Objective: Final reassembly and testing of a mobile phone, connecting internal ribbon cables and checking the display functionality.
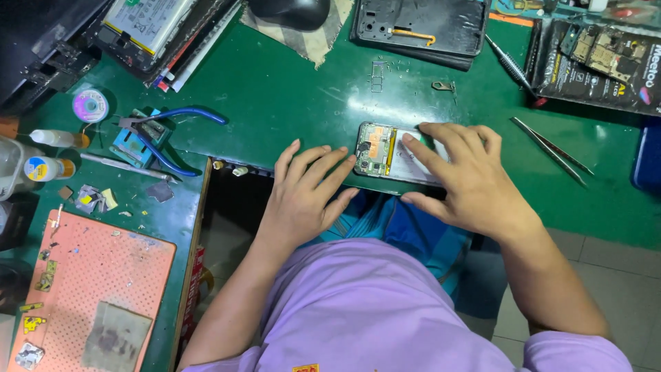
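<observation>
opened phone [385,153] lies flat on green table [289,96], right at the near edge, back cover off, circuit board and battery showing. right hand [468,176] lies flat over the phone's right part, fingers spread, index finger on the battery area, pinning it, not gripping. left hand [306,193] rests palm down just left of it, fingers loosely spread, fingertips touching the phone's left end, holding nothing. both wrists hang past the table edge over the lap. open green surface behind the phone up to the black back cover [420,27] at the far edge. tweezers [551,148] right of the right hand, apart, screwdriver [509,65] beyond. blue-handled pliers [162,134] well left, pink perforated mat [89,289] at near left, small screws and a bracket [442,86] just behind the phone
</observation>
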